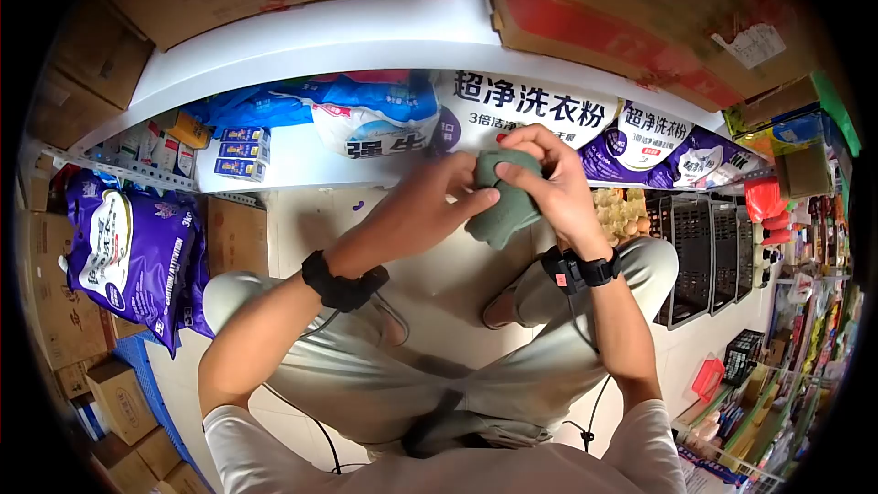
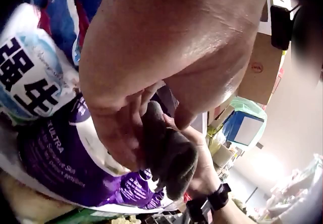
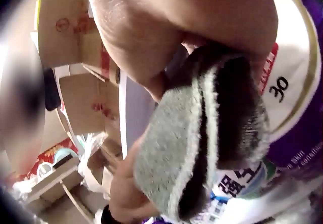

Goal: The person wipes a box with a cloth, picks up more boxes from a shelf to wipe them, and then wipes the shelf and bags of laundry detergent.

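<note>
L hand (image 1: 434,201) & R hand (image 1: 553,187) both grip a folded grey-green fuzzy cloth (image 1: 505,210), fingers curled round it, thumbs on top. Cloth's held up btwn them, in front of a white metal shelf (image 1: 347,55) w/ a blue-and-white plastic pack (image 1: 375,119) & purple-and-white detergent bags (image 1: 640,142). Black plastic crates (image 1: 690,256) stand R, brown cardboard boxes (image 1: 55,284) L

Both forearms reach forward and converge, left hand (image 1: 448,198) and right hand (image 1: 556,185) curled close together.
</note>
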`<state>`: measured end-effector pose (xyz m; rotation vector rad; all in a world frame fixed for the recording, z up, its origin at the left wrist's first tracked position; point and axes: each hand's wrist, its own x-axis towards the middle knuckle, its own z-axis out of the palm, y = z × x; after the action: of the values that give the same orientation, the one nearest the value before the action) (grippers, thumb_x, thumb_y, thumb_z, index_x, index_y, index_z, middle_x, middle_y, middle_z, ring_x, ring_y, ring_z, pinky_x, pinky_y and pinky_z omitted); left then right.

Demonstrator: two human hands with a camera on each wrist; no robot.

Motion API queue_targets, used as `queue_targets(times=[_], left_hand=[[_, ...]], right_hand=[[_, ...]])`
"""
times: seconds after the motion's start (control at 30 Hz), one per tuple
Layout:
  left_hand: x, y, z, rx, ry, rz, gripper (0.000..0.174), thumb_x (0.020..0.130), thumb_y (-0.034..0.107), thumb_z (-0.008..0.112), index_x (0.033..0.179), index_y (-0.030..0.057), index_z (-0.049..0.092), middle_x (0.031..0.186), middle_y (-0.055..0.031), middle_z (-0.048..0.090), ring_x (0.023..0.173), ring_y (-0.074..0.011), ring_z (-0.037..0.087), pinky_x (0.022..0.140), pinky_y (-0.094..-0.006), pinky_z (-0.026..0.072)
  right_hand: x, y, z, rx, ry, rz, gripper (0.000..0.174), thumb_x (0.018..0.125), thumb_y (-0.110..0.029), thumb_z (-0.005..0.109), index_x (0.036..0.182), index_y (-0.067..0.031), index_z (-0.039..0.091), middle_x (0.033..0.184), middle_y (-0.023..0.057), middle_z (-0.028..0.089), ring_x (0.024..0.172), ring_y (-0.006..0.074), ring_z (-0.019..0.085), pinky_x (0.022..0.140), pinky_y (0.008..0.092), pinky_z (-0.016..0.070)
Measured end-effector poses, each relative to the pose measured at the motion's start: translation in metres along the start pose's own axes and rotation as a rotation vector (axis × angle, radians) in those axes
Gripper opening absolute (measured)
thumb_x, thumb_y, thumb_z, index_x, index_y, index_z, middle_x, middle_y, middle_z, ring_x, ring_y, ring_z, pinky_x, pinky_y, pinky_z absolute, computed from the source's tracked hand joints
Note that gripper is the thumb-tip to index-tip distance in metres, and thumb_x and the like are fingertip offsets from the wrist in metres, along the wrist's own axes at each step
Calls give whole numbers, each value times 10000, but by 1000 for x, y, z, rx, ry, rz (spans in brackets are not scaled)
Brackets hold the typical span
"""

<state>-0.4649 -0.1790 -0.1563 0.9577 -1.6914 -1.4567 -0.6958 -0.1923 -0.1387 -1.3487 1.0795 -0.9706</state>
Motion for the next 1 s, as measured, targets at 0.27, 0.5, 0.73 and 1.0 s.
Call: queue_targets(times=[0.27,0.5,0.73,1.0], left_hand=[[0,-9,-9,212,130,-209,260,1034,214,672,1091,-22,581,949,-76,635,845,-172,555,779,-366,485],[9,-26,-23,245,220,-149,301,1043,90,674,1309,-46,641,1190,-163,746,1145,-243,721,982,-359,554],[18,-11,-32,48,112,-92,417,1052,135,727,1416,-48,641,1189,-98,761,1077,-151,702,957,-316,548],[23,10,-32,57,171,-55,342,1065,219,755,1311,-3,669,1114,-60,751,1037,-152,706,933,-285,545]], right_hand=[[10,16,-3,-813,247,-534,336,937,-101,801,1262,-44,740,926,118,709,839,292,722,745,389,592],[21,3,9,-1032,213,-318,471,956,-166,791,1406,-65,695,934,103,743,745,275,735,661,397,584],[17,0,20,-636,167,-445,598,939,-179,845,1484,-50,634,1194,152,750,1023,267,745,905,370,586],[11,4,0,-191,-29,-3,454,996,-141,772,1383,43,622,1076,48,692,1029,117,593,918,287,504]])
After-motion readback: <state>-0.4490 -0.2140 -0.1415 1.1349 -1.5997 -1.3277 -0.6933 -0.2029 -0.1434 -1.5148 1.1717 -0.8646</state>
